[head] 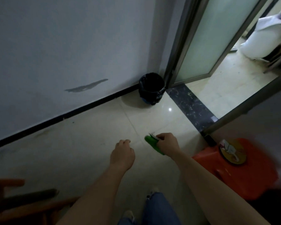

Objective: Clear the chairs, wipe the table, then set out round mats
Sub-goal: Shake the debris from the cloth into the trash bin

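Both arms I see stretched forward | left hand curled shut, holding nothing | right hand gripping green item and paper scraps | black bin well ahead.

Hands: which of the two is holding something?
The right hand is closed around a green object with some paper tucked against it. The left hand is loosely curled with nothing visible in it.

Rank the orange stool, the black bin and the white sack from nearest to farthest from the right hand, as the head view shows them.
From the right hand:
1. Orange stool, just to its right.
2. Black bin, ahead by the wall.
3. White sack, beyond the doorway, far right.
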The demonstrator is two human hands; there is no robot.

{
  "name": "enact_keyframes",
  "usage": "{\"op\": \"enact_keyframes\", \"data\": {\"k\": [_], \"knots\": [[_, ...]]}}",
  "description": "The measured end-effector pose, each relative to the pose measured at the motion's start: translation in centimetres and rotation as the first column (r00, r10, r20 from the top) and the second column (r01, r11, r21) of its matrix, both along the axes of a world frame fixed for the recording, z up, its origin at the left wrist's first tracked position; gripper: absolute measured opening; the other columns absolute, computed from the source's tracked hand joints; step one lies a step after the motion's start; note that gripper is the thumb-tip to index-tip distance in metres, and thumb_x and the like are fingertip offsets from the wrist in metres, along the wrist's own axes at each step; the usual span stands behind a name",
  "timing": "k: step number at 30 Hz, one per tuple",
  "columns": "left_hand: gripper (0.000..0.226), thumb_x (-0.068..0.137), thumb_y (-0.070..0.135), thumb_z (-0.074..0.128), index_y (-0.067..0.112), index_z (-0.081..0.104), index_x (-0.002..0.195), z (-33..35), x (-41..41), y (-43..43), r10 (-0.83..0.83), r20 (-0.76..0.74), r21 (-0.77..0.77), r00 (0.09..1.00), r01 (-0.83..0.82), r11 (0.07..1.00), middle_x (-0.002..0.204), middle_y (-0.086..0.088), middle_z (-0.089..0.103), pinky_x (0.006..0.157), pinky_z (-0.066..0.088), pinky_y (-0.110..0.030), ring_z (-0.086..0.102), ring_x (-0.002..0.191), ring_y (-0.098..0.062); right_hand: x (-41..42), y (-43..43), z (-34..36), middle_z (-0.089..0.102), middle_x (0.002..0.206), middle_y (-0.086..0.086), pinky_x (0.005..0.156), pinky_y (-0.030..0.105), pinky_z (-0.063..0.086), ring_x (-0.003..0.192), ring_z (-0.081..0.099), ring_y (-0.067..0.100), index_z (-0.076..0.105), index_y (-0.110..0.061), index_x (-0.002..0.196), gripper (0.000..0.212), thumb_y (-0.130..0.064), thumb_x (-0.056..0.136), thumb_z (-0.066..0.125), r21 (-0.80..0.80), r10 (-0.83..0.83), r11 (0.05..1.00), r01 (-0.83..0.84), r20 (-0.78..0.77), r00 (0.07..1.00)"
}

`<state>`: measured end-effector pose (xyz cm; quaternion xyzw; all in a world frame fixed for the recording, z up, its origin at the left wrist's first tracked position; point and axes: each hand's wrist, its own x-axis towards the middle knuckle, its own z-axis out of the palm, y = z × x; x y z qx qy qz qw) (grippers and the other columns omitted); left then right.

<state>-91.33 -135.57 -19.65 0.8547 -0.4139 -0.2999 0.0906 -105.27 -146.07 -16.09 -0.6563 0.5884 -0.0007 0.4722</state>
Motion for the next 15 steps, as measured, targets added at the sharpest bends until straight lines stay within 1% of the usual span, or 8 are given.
{"op": "enact_keyframes", "data": {"k": [2, 3, 4, 6, 8, 9, 11, 15], "knots": [[0.044, 0.098, 0.019, 0.033, 0.012, 0.040, 0.141, -0.7, 1.0, -5.7, -0.024, -0.024, 0.003, 0.999, 0.024, 1.000, 0.141, -0.008, 0.042, 0.098, 0.039, -0.036, 0.042, 0.125, -0.024, 0.9, -5.7, -0.6, 0.070, 0.084, 0.019, 0.070, 0.041, 0.057, 0.078, 0.067, 0.033, 0.072, -0.004, 0.096, 0.022, -0.020, 0.086, 0.063, 0.020, -0.062, 0.998, 0.062, -0.017, 0.998], [0.044, 0.098, 0.018, 0.033, 0.012, 0.041, 0.141, -0.8, 1.5, -7.9, -0.024, -0.033, 0.003, 0.999, 0.024, 1.000, 0.140, -0.008, 0.043, 0.097, 0.039, -0.035, 0.043, 0.125, -0.023, 1.2, -7.8, -1.0, 0.069, 0.087, 0.019, 0.071, 0.042, 0.057, 0.080, 0.066, 0.033, 0.071, -0.003, 0.099, 0.021, -0.012, 0.086, 0.057, 0.029, -0.085, 0.996, 0.086, -0.021, 0.996], [0.043, 0.098, 0.018, 0.033, 0.012, 0.041, 0.140, -1.2, 1.9, -10.8, -0.023, -0.031, 0.002, 0.999, 0.023, 1.000, 0.140, -0.008, 0.043, 0.097, 0.039, -0.036, 0.043, 0.124, -0.023, 1.5, -10.6, -1.4, 0.068, 0.087, 0.018, 0.070, 0.041, 0.057, 0.079, 0.065, 0.031, 0.070, -0.002, 0.100, 0.023, -0.008, 0.086, 0.054, 0.034, -0.101, 0.994, 0.103, -0.043, 0.994], [0.042, 0.098, 0.017, 0.033, 0.012, 0.043, 0.139, -1.4, 2.5, -15.6, -0.003, -0.056, -0.002, 0.998, 0.003, 1.000, 0.138, -0.008, 0.044, 0.096, 0.041, -0.036, 0.044, 0.123, -0.023, 2.1, -15.1, -1.7, 0.064, 0.084, 0.016, 0.060, 0.034, 0.053, 0.070, 0.060, 0.025, 0.068, 0.000, 0.101, 0.022, -0.009, 0.089, 0.052, 0.050, -0.118, 0.991, 0.120, -0.043, 0.992], [0.041, 0.097, 0.017, 0.034, 0.012, 0.045, 0.137, -2.5, 3.2, -22.6, 0.030, -0.075, 0.003, 0.997, -0.030, 1.000, 0.136, -0.008, 0.046, 0.095, 0.042, -0.036, 0.046, 0.121, -0.023, 2.7, -22.5, -2.5, 0.059, 0.075, 0.013, 0.046, 0.023, 0.043, 0.058, 0.054, 0.017, 0.066, 0.002, 0.098, 0.020, -0.011, 0.091, 0.052, 0.103, -0.150, 0.982, 0.156, -0.067, 0.986], [0.040, 0.097, 0.017, 0.034, 0.013, 0.045, 0.136, -2.5, 3.4, -24.3, 0.043, -0.083, 0.009, 0.996, -0.042, 0.999, 0.135, -0.007, 0.047, 0.095, 0.042, -0.036, 0.046, 0.120, -0.023, 2.8, -24.3, -2.6, 0.056, 0.069, 0.011, 0.042, 0.021, 0.039, 0.055, 0.052, 0.016, 0.065, 0.002, 0.095, 0.019, -0.011, 0.091, 0.052, 0.116, -0.154, 0.980, 0.162, -0.076, 0.985], [0.039, 0.097, 0.017, 0.035, 0.014, 0.047, 0.135, -2.7, 4.1, -29.5, 0.099, -0.114, 0.013, 0.989, -0.098, 0.995, 0.135, -0.006, 0.047, 0.094, 0.042, -0.036, 0.047, 0.121, -0.022, 3.0, -29.7, -3.0, 0.055, 0.066, 0.011, 0.042, 0.022, 0.038, 0.054, 0.051, 0.017, 0.063, 0.003, 0.088, 0.015, -0.008, 0.089, 0.053, 0.120, -0.168, 0.976, 0.180, -0.105, 0.980], [0.038, 0.097, 0.017, 0.037, 0.015, 0.050, 0.132, -3.0, 5.4, -38.4, 0.157, -0.159, 0.017, 0.975, -0.157, 0.988, 0.135, -0.005, 0.049, 0.090, 0.042, -0.034, 0.049, 0.118, -0.023, 3.9, -39.2, -4.0, 0.060, 0.083, 0.018, 0.049, 0.026, 0.043, 0.067, 0.056, 0.023, 0.064, 0.008, 0.098, 0.019, -0.003, 0.086, 0.052, 0.116, -0.207, 0.968, 0.222, -0.129, 0.970]]}}
